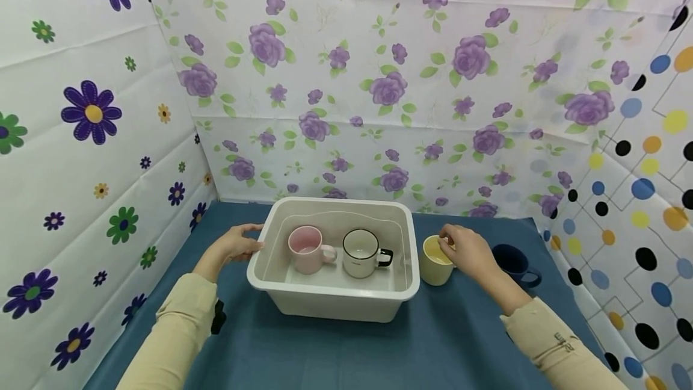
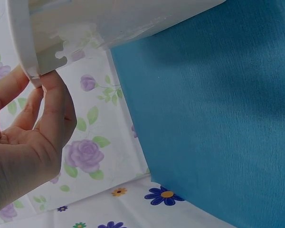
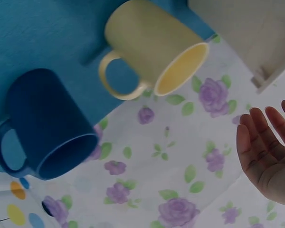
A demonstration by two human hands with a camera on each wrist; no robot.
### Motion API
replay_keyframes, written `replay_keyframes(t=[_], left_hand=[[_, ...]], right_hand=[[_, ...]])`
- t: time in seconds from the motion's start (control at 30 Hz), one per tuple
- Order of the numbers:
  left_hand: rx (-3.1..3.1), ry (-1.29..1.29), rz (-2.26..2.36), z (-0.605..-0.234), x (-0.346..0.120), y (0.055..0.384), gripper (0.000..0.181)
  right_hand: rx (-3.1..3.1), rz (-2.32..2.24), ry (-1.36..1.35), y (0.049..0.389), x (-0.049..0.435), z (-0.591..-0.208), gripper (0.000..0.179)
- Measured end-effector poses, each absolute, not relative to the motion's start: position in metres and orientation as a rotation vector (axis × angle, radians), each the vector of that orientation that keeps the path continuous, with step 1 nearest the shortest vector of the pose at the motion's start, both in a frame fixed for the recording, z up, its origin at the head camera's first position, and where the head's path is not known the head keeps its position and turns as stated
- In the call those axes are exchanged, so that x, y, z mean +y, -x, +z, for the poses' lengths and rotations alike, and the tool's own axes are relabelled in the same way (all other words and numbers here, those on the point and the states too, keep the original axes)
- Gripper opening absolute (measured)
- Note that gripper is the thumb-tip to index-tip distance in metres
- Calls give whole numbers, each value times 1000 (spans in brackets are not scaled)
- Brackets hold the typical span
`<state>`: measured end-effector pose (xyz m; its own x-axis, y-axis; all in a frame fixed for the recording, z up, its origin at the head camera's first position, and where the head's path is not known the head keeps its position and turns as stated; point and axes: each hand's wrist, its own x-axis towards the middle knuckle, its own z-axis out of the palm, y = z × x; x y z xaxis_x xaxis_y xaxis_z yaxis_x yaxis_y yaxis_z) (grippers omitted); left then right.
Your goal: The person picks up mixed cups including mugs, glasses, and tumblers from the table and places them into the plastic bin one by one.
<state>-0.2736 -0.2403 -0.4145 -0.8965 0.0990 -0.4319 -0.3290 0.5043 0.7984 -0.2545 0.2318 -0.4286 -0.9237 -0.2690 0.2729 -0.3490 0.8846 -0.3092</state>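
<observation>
My left hand [image 1: 236,244] pinches the left rim of a white plastic basin [image 1: 330,295]; in the left wrist view thumb and fingers [image 2: 53,102] meet on that rim. Inside the basin a pink mug [image 1: 306,251] and a white mug [image 1: 360,256] with a dark rim and black handle stand upright. My right hand [image 1: 467,250] overlaps a pale yellow mug [image 1: 435,271] in the head view. The right wrist view shows this hand apart from the yellow mug [image 3: 152,45], its fingers loosely bent and holding nothing. A dark blue mug [image 3: 50,116] stands further right.
A blue cloth [image 1: 325,354] covers the table under the basin and mugs. Flowered sheets [image 1: 335,77] hang behind and at the left, and a dotted sheet [image 1: 644,227] hangs at the right. The yellow mug stands close to the basin's right side.
</observation>
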Motion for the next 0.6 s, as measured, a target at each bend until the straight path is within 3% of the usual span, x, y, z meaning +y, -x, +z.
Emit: replay_keyframes(t=[0.6], left_hand=[[2332, 192, 1363, -417, -241, 274, 63]], right_hand=[[-2901, 481, -337, 261, 271, -455, 10]])
